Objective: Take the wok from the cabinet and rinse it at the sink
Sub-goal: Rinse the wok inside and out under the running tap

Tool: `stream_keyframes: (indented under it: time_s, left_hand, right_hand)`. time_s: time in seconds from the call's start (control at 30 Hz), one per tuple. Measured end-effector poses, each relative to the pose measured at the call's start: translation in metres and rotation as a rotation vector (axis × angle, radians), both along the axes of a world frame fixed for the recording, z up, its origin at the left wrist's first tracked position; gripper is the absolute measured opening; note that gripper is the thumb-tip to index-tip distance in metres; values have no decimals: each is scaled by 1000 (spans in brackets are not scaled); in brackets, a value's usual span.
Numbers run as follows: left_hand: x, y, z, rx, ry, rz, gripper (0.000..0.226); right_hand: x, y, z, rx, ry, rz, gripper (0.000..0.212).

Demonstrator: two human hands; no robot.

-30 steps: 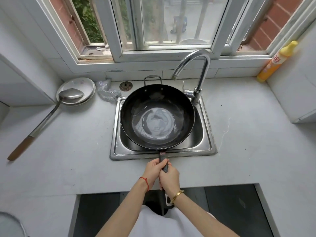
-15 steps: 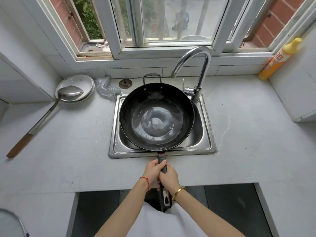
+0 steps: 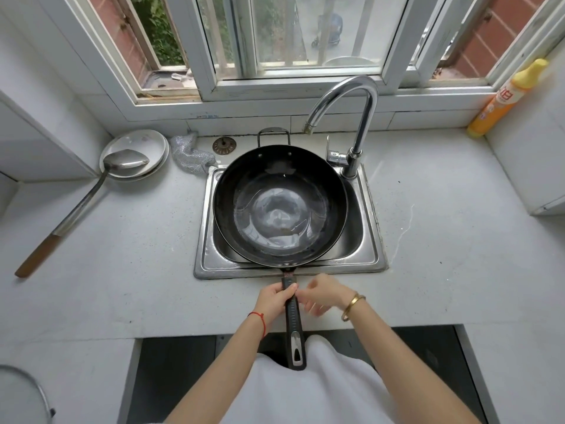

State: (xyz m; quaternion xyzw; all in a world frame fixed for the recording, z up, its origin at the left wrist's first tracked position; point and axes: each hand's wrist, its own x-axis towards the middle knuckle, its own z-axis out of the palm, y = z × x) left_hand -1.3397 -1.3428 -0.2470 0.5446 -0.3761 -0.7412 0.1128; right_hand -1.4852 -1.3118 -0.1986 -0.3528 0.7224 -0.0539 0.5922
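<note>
A black wok (image 3: 279, 206) rests over the steel sink (image 3: 371, 240), with a shallow pool of water in its bottom. Its long black handle (image 3: 294, 325) reaches back over the counter edge toward me. My left hand (image 3: 275, 299) is closed around the handle near the wok. My right hand (image 3: 325, 293) hovers just right of the handle, off it, fingers spread and blurred. The chrome tap (image 3: 351, 117) arches over the wok's far right rim; no water runs from it.
A long steel ladle (image 3: 82, 206) with a wooden grip lies across white plates (image 3: 136, 153) at the left. A mesh scrubber (image 3: 191, 156) and a drain strainer (image 3: 224, 145) sit behind the sink. A yellow bottle (image 3: 507, 97) leans in the far right corner.
My right hand has let go of the handle and moved to the right; both hands held it before. The water in the wok keeps swirling.
</note>
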Motion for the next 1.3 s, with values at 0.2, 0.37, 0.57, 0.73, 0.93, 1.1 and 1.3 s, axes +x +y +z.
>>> stream_keyframes:
  time_s: [0.2,0.37,0.57,0.73,0.93,1.1,1.3]
  left_hand:
    - [0,-2,0,41,36,19,20]
    - [0,-4,-1,58,6,5,25]
    - [0,-5,0,62,-11,-15,26]
    - [0,-6,2,53,-24,-31,24]
    - [-2,-8,3,65,-33,-34,21]
    - [-3,-8,3,57,-59,-44,23]
    - [-2,-7,4,52,-65,-39,23]
  right_hand:
    - [-64,-59,17,-511,342,-385,28]
    - [-102,-122,43,-667,233,-537,40]
    - [-124,-180,50,-600,127,-533,51]
    - [-128,-202,45,-617,67,-540,58]
    - [-132,-203,35,-638,70,-535,61]
    - [-137,-205,34,-630,72,-522,60]
    - [-133,-205,37,-567,94,-487,58]
